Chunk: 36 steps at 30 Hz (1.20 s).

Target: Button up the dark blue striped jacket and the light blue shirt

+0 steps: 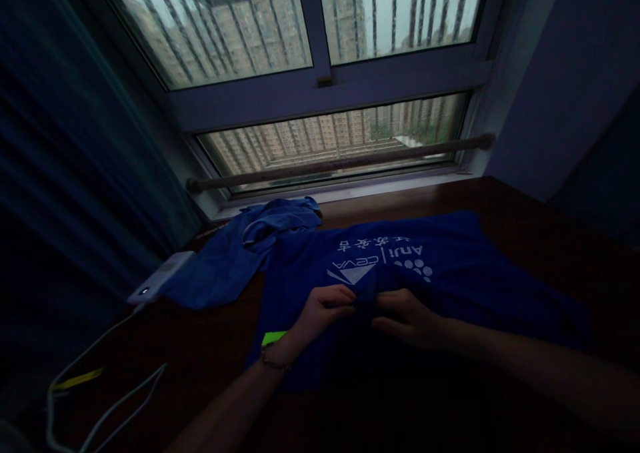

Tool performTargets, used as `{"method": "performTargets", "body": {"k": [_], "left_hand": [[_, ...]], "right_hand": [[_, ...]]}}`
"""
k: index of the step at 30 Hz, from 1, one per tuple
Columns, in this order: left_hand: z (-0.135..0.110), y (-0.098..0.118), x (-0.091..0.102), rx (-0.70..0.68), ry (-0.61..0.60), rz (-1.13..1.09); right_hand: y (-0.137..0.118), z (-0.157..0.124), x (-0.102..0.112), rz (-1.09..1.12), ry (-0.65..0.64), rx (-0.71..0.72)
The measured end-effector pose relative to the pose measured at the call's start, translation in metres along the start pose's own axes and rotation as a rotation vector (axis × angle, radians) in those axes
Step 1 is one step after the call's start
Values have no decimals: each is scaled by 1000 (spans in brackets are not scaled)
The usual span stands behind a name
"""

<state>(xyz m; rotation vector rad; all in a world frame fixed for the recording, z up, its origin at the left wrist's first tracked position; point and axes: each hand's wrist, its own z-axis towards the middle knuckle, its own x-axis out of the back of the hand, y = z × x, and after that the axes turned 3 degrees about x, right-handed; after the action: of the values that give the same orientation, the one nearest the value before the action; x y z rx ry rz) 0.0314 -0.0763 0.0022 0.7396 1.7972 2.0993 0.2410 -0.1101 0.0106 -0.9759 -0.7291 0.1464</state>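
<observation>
The shirt (450, 266) lies spread on the surface (530, 203), print side up, its white logo (380, 261) facing away from us. A small ridge of its cloth is gathered just below the logo. Our left hand (327, 309) has its fingers curled shut on that ridge from 9 o'clock. Our right hand (407, 316) pinches the same ridge from 3 o'clock, and the two hands nearly touch. Most of the shirt runs out from the hands toward 12 and 2 o'clock; a narrower part lies under our wrists at 6.

We judge the grip shallow. The light is poor, and only a thin fold sits between the fingertips, so it could slip free or catch one layer and not both. The far side could also bunch if the cloth is dragged across the wood.

A green tag (273, 337) shows at 7 o'clock of the left hand, by the wrist. A second blue garment (235, 266) lies crumpled at 10 o'clock, touching the shirt. Beyond it, a white device (160, 276) trails cables (100, 386) toward 7 o'clock. The window (325, 73) fills 12 o'clock, and a curtain (60, 139) hangs at 9.
</observation>
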Motion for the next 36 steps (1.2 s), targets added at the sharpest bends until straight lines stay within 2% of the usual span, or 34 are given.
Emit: {"method": "performTargets", "body": {"k": [2, 6, 8, 11, 12, 14, 17, 20, 23, 27, 31, 34, 36], "left_hand": [[1, -2, 0, -8, 64, -39], [5, -7, 2, 32, 143, -118], [7, -7, 4, 90, 99, -74], [6, -5, 6, 138, -88, 120], [4, -5, 6, 111, -122, 218], [1, -4, 3, 1, -103, 453], [-3, -8, -5, -114, -67, 817], [-5, -14, -11, -83, -134, 1065], [-6, -16, -13, -52, -171, 1188], [-6, -13, -12, -41, -186, 1231], [-7, -8, -14, -66, -167, 1204], [-11, 0, -20, -177, -120, 1194], [-15, 7, -25, -316, -80, 1196]], "right_hand": [[-1, 0, 0, -78, 11, 59], [1, 0, 1, -153, 33, 22], [2, -1, 4, -227, 54, 40], [1, -1, 14, -463, 148, 178], [1, -1, 18, -561, 175, 221], [5, 1, 26, -735, 179, 236], [24, 6, 29, -863, 84, 59], [46, 7, 27, -834, -66, -121], [57, 2, 37, -775, -193, -142], [63, -26, 75, -840, -253, -155], [68, -75, 110, -901, -216, -298], [64, -112, 112, -930, -131, -404], [60, -133, 105, -990, -66, -473]]}}
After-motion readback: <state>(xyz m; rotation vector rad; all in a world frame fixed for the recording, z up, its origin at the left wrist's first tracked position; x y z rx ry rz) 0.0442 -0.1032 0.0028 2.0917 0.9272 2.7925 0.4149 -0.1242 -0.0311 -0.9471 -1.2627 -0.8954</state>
